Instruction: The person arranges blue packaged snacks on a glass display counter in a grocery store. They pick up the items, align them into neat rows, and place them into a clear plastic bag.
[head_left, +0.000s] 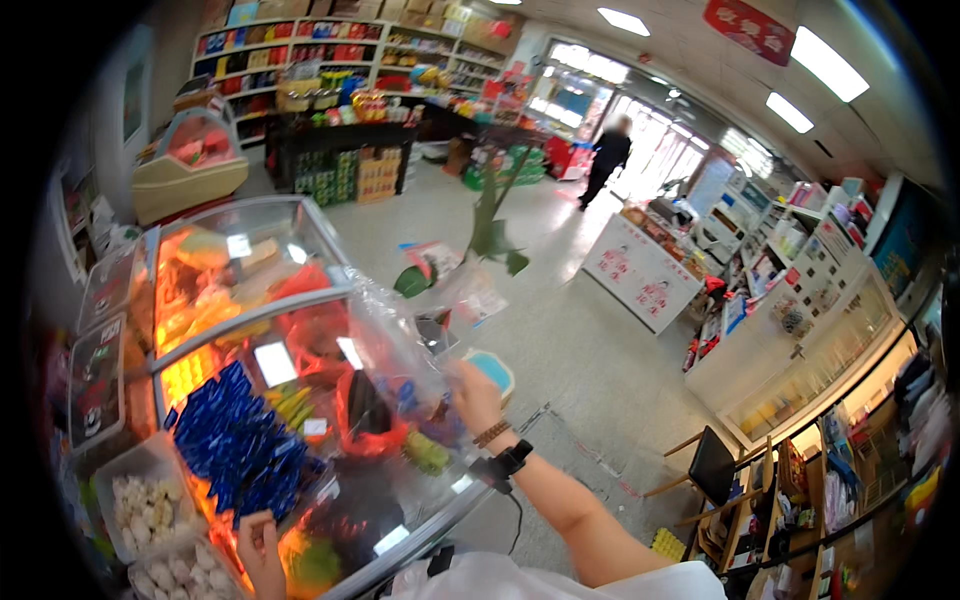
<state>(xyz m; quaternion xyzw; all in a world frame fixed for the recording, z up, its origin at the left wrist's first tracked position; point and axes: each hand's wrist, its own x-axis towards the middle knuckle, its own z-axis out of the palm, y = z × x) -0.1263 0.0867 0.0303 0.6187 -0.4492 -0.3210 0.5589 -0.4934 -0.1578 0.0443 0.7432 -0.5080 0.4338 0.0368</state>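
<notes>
My right hand (476, 397), with a beaded bracelet and a black wrist strap, grips a clear plastic bag (390, 315) at the near edge of a glass-topped display case (442, 517). Several small items show blurred through the bag. My left hand (261, 551) is at the lower left, its fingers bent, at the lower end of a heap of blue-wrapped packets (232, 442) lying on the glass. Whether it pinches a packet cannot be told. Under the glass are red bags and yellow-green produce (289, 405).
Plastic tubs of garlic bulbs (146, 506) stand left of the packets. A potted plant (487, 232) rises beyond the case. A black chair (709, 465) stands at the right, near shelves. A person in dark clothes (609, 154) is near the bright doorway. A white counter (641, 274) stands across the floor.
</notes>
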